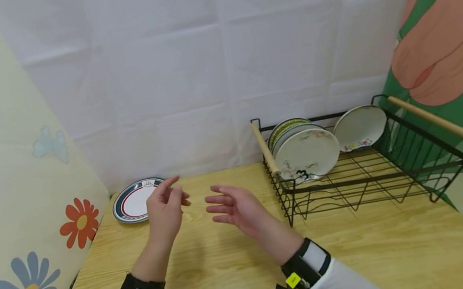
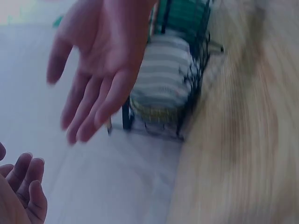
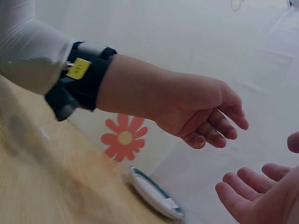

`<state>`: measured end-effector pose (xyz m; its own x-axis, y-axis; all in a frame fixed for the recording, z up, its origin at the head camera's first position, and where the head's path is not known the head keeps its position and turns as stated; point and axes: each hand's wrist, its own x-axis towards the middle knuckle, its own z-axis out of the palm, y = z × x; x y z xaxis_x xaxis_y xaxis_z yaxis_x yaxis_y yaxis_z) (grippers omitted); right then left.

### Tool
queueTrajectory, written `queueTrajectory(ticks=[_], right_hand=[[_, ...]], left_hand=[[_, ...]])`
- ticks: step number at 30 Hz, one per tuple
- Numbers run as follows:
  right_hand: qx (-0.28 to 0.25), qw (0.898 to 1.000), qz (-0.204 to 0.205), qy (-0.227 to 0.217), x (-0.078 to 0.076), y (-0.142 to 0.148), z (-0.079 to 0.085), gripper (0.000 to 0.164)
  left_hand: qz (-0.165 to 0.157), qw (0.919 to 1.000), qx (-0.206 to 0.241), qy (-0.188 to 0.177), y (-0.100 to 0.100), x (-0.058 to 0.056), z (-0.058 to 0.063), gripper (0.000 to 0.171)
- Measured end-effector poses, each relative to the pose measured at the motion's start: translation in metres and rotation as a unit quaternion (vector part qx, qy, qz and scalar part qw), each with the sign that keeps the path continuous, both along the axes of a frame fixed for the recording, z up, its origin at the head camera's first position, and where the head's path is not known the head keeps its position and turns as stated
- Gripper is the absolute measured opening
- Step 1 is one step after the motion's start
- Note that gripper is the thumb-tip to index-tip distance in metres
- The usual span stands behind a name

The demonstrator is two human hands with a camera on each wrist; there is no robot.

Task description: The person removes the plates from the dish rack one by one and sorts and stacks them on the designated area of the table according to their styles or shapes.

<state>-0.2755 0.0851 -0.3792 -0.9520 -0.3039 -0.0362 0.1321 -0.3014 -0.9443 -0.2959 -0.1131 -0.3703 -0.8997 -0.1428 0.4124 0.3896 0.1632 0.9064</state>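
Observation:
Both hands hover over the wooden table with nothing in them. My left hand [image 1: 164, 210] has loosely bent fingers and is nearest a plate [image 1: 133, 203] with a dark green rim and a red ring, which lies at the table's back left. In the head view the hand overlaps that plate's right edge; the right wrist view shows the plate [image 3: 154, 196] apart, below the left hand [image 3: 201, 112]. My right hand [image 1: 242, 211], fingers extended and slightly spread, faces the left one, left of the black wire dish rack [image 1: 373, 177].
Several plates stand at the rack's left end, a white floral plate [image 1: 307, 152] in front and a green-patterned plate [image 1: 285, 127] behind. Another white floral dish [image 1: 360, 126] leans at the back right. Wooden handles [image 1: 432, 118] top the rack's ends. A white cloth [image 1: 166, 74] hangs behind.

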Motion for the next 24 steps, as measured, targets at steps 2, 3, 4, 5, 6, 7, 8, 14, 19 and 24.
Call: queueTrajectory(ticks=[2, 3, 4, 5, 6, 7, 8, 14, 19, 24], right_hand=[[0.004, 1.000, -0.011, 0.020, 0.003, 0.005, 0.010, 0.049], [0.004, 0.999, -0.016, 0.030, 0.004, 0.008, 0.015, 0.048], [0.005, 0.999, -0.020, 0.042, 0.006, 0.011, 0.020, 0.047], [0.005, 0.998, -0.024, 0.052, 0.007, 0.014, 0.025, 0.045], [0.005, 0.998, -0.029, 0.064, 0.009, 0.017, 0.030, 0.045], [0.004, 0.997, -0.033, 0.076, 0.012, 0.020, 0.035, 0.044], [0.004, 0.995, -0.037, 0.089, 0.014, 0.024, 0.041, 0.043], [0.049, 0.982, -0.059, 0.175, 0.022, 0.043, 0.075, 0.040], [0.112, 0.956, -0.078, 0.258, 0.020, 0.064, 0.105, 0.040], [0.185, 0.929, -0.087, 0.309, 0.014, 0.087, 0.137, 0.040]], left_hand=[[-0.022, 0.9997, -0.003, 0.014, 0.014, 0.011, 0.004, 0.030], [-0.032, 0.9993, -0.003, 0.020, 0.021, 0.016, 0.006, 0.030], [-0.042, 0.9988, -0.001, 0.025, 0.027, 0.020, 0.007, 0.031], [-0.051, 0.9983, 0.001, 0.030, 0.032, 0.024, 0.008, 0.031], [-0.060, 0.9977, 0.003, 0.033, 0.038, 0.028, 0.010, 0.031], [-0.068, 0.9969, 0.006, 0.038, 0.043, 0.032, 0.011, 0.030], [-0.077, 0.9961, 0.010, 0.042, 0.047, 0.035, 0.013, 0.030], [-0.122, 0.9904, 0.028, 0.057, 0.066, 0.047, 0.020, 0.031], [-0.150, 0.9868, 0.035, 0.050, 0.075, 0.053, 0.020, 0.032], [-0.171, 0.9836, 0.040, 0.040, 0.079, 0.054, 0.018, 0.034]])
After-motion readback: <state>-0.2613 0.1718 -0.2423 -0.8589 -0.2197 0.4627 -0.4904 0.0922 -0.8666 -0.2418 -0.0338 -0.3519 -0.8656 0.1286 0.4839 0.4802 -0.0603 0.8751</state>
